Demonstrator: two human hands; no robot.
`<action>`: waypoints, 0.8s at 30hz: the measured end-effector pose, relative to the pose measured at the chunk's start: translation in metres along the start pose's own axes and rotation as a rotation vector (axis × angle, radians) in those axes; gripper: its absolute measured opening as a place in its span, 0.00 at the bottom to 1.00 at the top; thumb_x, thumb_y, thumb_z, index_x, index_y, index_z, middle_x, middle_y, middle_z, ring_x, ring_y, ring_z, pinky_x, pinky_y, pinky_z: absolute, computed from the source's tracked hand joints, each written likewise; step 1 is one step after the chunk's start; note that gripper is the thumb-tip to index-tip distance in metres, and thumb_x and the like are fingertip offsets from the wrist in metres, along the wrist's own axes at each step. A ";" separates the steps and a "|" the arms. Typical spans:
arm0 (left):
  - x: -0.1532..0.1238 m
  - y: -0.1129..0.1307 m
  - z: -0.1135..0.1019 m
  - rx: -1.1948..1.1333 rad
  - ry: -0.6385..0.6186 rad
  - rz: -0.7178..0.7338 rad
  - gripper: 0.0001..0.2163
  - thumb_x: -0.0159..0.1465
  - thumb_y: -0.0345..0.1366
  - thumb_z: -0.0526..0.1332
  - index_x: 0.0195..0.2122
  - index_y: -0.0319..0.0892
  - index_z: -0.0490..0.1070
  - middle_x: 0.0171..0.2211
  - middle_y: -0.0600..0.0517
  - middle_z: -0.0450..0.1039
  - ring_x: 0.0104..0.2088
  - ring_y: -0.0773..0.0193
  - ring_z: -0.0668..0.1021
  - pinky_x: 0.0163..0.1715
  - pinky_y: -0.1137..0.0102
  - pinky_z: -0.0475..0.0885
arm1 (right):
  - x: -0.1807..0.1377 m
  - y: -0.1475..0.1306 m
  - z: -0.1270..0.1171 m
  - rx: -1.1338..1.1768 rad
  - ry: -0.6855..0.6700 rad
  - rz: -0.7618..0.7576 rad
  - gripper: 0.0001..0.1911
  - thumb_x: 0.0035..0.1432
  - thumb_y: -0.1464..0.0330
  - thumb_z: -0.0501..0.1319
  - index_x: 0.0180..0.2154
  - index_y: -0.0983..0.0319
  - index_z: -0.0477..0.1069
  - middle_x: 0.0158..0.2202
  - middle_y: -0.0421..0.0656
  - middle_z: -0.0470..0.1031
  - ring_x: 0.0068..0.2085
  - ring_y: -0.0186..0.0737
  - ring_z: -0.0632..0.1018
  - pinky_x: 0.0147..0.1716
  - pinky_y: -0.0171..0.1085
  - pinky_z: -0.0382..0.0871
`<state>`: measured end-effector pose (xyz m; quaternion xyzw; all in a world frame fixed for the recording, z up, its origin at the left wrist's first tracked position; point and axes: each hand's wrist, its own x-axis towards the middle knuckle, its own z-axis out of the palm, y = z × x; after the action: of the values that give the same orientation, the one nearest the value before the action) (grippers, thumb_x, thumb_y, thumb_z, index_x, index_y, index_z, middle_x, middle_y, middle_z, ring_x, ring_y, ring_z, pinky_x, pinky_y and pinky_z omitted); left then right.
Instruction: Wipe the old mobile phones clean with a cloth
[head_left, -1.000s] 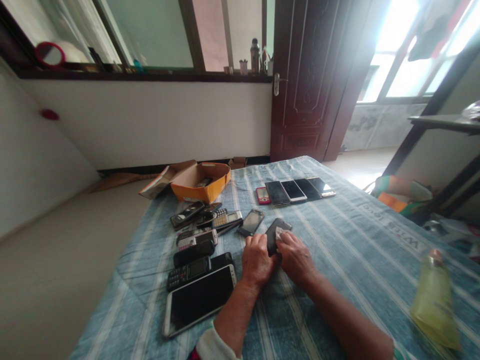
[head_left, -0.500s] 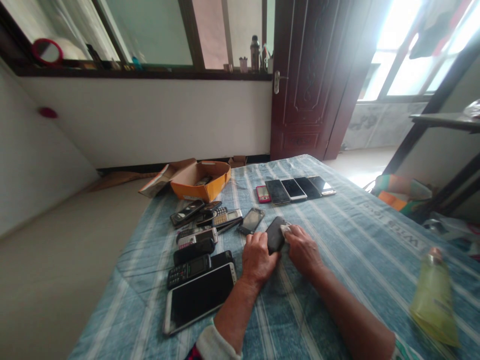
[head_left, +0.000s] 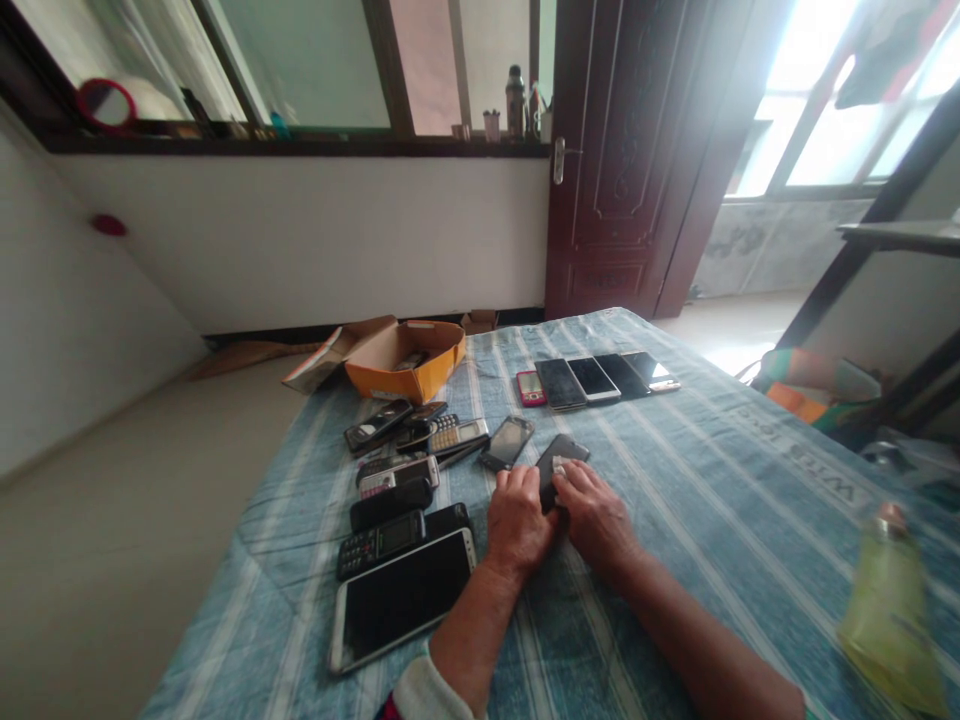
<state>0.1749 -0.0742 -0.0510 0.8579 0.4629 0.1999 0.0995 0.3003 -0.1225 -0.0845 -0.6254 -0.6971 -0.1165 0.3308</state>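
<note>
Our left fingers [head_left: 516, 484] held the dark phone [head_left: 559, 450], our right fingers [head_left: 577, 480] pinched a white wipe [head_left: 558, 466]; too strong pressing could make the phone slip

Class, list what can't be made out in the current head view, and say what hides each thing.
All in the head view:
- Near end of the dark phone: covered by the left hand and right hand.
- White scrap, tissue or cloth: too small, partly under fingers.
- Orange box contents: mostly hidden by its front wall.
- Yellow bottle markings: blurred.
- Left sleeve: cut off by the bottom edge.
</note>
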 end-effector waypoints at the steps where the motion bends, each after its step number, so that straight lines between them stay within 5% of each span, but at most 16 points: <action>1: 0.000 0.000 0.000 0.000 -0.002 0.000 0.10 0.56 0.35 0.64 0.39 0.42 0.70 0.42 0.47 0.73 0.45 0.52 0.71 0.48 0.62 0.68 | 0.000 0.000 0.000 -0.004 0.009 0.004 0.17 0.58 0.78 0.54 0.47 0.62 0.73 0.50 0.51 0.75 0.56 0.47 0.70 0.53 0.44 0.68; 13: -0.003 -0.001 0.002 -0.044 0.018 0.024 0.11 0.59 0.37 0.61 0.42 0.40 0.70 0.43 0.46 0.73 0.44 0.52 0.71 0.47 0.60 0.69 | -0.004 0.000 0.003 0.017 0.030 0.016 0.25 0.58 0.78 0.51 0.57 0.67 0.65 0.52 0.51 0.74 0.56 0.47 0.71 0.55 0.44 0.67; 24: -0.004 -0.002 0.002 -0.005 0.051 0.046 0.07 0.59 0.36 0.61 0.38 0.41 0.70 0.41 0.47 0.74 0.42 0.53 0.72 0.45 0.60 0.71 | -0.006 -0.002 0.002 -0.003 0.012 0.000 0.21 0.58 0.79 0.52 0.52 0.64 0.70 0.51 0.50 0.74 0.57 0.47 0.69 0.54 0.44 0.68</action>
<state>0.1725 -0.0761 -0.0547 0.8626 0.4451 0.2249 0.0850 0.2976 -0.1261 -0.0893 -0.6252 -0.6948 -0.1214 0.3340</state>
